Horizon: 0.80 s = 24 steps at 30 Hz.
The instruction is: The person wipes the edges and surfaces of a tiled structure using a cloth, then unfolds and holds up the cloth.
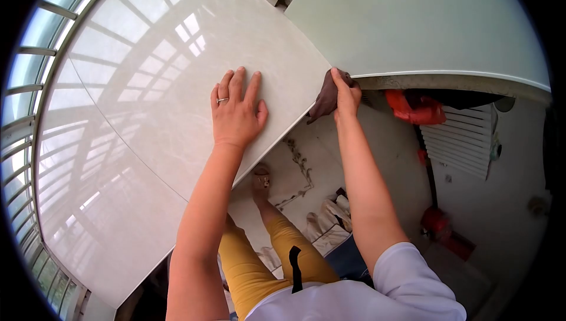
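Note:
My left hand (237, 111) lies flat on the glossy pale countertop (147, 85), fingers spread, a ring on one finger. Nothing is in it. At the counter's corner, beside the greenish-white panel (424, 20), my right hand (348, 94) grips a dark brown cloth (324, 100). The cloth is bunched over the counter's edge, and part of it hangs below. My right thumb points up along the cloth; the other fingers are mostly hidden behind it.
A barred window (29, 85) curves along the left. Under the panel are a red bag (415, 107) and a white slatted piece (460, 138). Below the counter edge, my legs stand on a tiled floor (283, 167) near some pale crumpled fabric (333, 215).

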Available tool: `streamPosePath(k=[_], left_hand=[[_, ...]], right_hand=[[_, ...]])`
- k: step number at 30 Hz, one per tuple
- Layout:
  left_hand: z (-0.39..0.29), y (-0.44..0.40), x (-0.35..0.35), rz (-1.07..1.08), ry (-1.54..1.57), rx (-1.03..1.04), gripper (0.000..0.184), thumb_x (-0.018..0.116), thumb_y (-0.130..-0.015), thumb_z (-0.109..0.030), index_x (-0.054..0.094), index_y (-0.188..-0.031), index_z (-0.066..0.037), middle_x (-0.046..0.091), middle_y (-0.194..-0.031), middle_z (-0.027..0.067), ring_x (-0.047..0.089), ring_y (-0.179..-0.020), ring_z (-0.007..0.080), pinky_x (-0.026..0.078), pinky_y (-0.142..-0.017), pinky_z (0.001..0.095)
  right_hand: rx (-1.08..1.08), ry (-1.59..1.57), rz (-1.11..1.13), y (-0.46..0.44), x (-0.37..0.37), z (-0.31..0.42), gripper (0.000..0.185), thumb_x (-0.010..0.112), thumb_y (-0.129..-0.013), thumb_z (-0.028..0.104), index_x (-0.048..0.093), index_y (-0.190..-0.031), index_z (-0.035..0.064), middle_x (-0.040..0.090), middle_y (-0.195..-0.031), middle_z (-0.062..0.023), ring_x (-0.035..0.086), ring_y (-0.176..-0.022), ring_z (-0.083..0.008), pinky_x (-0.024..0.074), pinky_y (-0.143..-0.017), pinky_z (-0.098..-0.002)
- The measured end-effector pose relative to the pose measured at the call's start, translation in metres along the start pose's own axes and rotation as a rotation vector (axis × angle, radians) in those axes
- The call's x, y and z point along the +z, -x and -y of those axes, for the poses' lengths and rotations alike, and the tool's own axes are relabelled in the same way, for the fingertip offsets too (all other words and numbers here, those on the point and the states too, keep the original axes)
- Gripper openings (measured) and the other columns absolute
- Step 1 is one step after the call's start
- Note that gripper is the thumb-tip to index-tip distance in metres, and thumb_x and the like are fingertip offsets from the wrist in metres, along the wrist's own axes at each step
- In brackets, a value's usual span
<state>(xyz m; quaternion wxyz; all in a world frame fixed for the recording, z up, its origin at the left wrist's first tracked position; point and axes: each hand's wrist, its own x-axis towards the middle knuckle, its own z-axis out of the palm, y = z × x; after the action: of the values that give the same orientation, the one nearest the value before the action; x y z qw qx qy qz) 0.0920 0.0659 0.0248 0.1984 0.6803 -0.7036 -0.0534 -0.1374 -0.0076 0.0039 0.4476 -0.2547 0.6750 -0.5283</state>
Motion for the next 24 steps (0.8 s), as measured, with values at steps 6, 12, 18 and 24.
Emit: streamPosePath(k=[6, 12, 18, 24], left_hand=[[0.000, 0.001, -0.001, -0.002, -0.017, -0.004, 0.049, 0.056, -0.079, -0.025, 0.053, -0.128, -0.019, 0.044, -0.135, 0.0085, 0.038, -0.128, 0.0278, 0.029, -0.106, 0.0435], [0.002, 0.001, -0.001, -0.035, 0.020, 0.019, 0.049, 0.056, -0.079, -0.024, 0.053, -0.128, -0.018, 0.044, -0.135, 0.0085, 0.038, -0.127, 0.0287, 0.029, -0.106, 0.0432], [0.007, 0.003, -0.005, -0.027, 0.001, 0.085, 0.046, 0.058, -0.082, -0.027, 0.054, -0.127, -0.017, 0.044, -0.134, 0.0094, 0.039, -0.125, 0.0300, 0.030, -0.104, 0.0441], [-0.050, 0.024, -0.047, -0.142, 0.659, 0.009, 0.031, 0.060, -0.088, -0.016, 0.061, -0.118, -0.010, 0.052, -0.120, 0.0108, 0.050, -0.109, 0.0265, 0.042, -0.094, 0.0380]], right_hand=[[0.204, -0.073, 0.033, 0.006, -0.020, 0.007, 0.049, 0.078, -0.076, 0.017, 0.053, -0.112, -0.0039, 0.059, -0.107, -0.0113, 0.058, -0.096, -0.0193, 0.0475, -0.083, -0.0321], [0.100, 0.006, 0.055, 0.048, -0.057, -0.004, 0.043, 0.074, -0.083, 0.025, 0.051, -0.108, -0.0006, 0.059, -0.101, -0.0062, 0.057, -0.090, -0.0134, 0.0483, -0.080, -0.0285], [-0.039, -0.083, 0.182, 0.095, -0.003, 0.012, 0.036, 0.068, -0.088, 0.026, 0.049, -0.105, 0.0009, 0.056, -0.098, -0.0041, 0.051, -0.088, -0.0088, 0.0441, -0.077, -0.0237], [0.064, -0.385, 0.401, 0.149, 0.046, 0.034, 0.031, 0.065, -0.090, 0.023, 0.049, -0.106, 0.0013, 0.057, -0.099, -0.0052, 0.053, -0.088, -0.0089, 0.0450, -0.078, -0.0228]])
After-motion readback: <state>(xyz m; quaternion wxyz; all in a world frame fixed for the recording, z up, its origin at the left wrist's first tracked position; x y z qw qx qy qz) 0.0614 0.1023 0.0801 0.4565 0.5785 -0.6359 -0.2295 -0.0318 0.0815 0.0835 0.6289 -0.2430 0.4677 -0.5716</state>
